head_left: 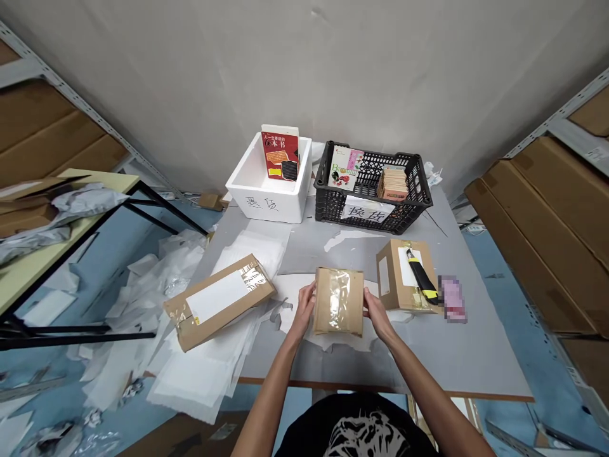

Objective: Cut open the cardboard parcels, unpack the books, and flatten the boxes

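Small brown parcel bound in glossy clear tape [339, 301] sits at lower centre of the frame, gripped between the person's left hand [304, 304] and right hand [379, 309]. Neither hand is released or clenched into a fist: each presses open against one side, and it cannot be told whether the parcel is raised or resting on the torn white paper sheet [295, 320] beneath it. It looks light and fairly stiff, though its contents are hidden, and the taped face may prove slippery, so the two side edges seem the surest place to hold it. Just right of the right hand lies a brown cardboard box with a white label [404, 276], and a black-and-yellow utility knife [422, 275] rests on top of it. Beside that box is a pink object, pixelated beyond recognition [451, 298]. At left of centre, a larger brown cardboard box with a white label [219, 301] lies at an angle on loose white paper. Toward upper centre, a white foam box [269, 190] holds a red book [280, 152], and next to it stands a black plastic crate [333, 203] holding more books, with a white handwritten sign [367, 209] across its front. All of this stands on a grey table [466, 355].
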`<action>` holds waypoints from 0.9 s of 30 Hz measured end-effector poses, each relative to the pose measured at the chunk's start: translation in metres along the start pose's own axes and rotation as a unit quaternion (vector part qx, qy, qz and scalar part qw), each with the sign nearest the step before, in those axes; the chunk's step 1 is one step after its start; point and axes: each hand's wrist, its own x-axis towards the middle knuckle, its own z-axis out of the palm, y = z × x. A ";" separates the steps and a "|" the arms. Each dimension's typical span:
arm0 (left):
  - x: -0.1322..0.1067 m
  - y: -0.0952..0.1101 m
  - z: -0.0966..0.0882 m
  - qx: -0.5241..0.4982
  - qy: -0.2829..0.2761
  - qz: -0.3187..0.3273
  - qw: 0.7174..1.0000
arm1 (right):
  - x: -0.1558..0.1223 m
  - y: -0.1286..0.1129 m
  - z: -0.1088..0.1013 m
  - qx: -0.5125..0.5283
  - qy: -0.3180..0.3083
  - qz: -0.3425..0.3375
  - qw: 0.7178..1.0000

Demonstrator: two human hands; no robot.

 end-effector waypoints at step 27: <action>0.022 -0.018 0.068 -0.051 -0.097 -0.073 0.991 | 0.024 0.034 -0.023 -0.141 0.095 -0.104 0.980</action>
